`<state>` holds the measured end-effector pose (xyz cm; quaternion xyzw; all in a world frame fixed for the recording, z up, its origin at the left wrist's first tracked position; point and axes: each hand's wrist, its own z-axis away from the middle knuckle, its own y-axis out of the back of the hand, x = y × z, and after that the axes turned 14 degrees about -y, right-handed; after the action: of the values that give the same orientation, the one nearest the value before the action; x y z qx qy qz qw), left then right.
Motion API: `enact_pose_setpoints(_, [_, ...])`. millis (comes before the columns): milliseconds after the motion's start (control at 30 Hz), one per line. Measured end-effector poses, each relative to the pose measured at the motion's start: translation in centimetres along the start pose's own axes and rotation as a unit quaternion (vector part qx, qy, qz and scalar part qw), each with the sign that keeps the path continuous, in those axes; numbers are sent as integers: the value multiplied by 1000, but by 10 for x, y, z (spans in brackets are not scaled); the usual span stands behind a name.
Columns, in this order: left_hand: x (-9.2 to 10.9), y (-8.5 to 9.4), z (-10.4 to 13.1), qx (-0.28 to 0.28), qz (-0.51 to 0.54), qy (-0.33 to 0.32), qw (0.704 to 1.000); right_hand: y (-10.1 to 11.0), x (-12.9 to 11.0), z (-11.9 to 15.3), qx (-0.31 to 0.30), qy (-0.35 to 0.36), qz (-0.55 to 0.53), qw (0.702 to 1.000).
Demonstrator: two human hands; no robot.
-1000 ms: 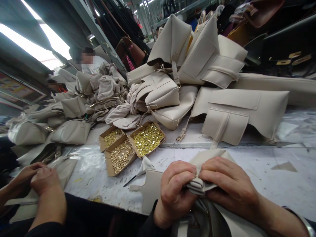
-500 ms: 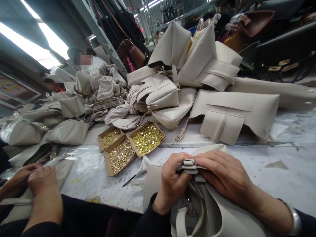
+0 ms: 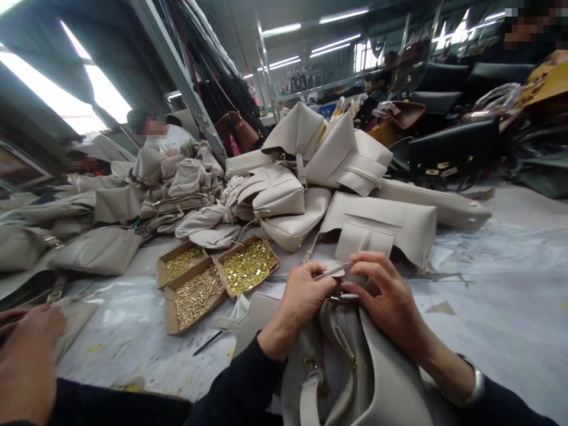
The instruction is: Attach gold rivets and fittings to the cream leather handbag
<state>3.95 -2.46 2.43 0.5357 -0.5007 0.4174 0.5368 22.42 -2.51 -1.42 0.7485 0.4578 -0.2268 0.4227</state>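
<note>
A beige handbag (image 3: 388, 378) stands in front of me, its top gaping so that the lining and a zipper show. My left hand (image 3: 304, 305) is closed on a short beige strap (image 3: 333, 271) at the bag's top edge. Across from it, my right hand (image 3: 388, 299) has its fingers bent around the same strap and the bag's upper edge; the exact grip is partly hidden. Just under the fingers is a small metal fitting (image 3: 344, 297). A strap with a gold buckle (image 3: 310, 365) hangs inside the bag's near side.
Left of the bag, cardboard trays (image 3: 171, 316) hold small gold hardware. Beige bags (image 3: 284, 189) are heaped along the table's back. A dark thin tool (image 3: 207, 343) lies near the trays. At far left a co-worker's hands (image 3: 33, 355) work on another beige piece.
My right fingers have loosened and lifted from the folded strap, which now extends flatter between my hands. The view has shifted, showing more of the right side. The co-worker's hands have moved left in view.
</note>
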Motion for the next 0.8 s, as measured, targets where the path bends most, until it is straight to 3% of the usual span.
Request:
enact_pose_setpoints(100, [3,-4,-5,-4,-11,9,1000,4,-3,1,19,66,80,994])
enact_pose_setpoints(400, [5,-11,-10,-14,-32,12,999,16,5,-5,-82,-26,40,995])
enact_pose_setpoints(667, [5,-15,-13,-9,-53,7,999,16,-12,-4,-16,75,200,977])
enact_pose_setpoints(800, [6,-18,-11,-6,-90,1,996,11,-12,-1,9,87,257,962])
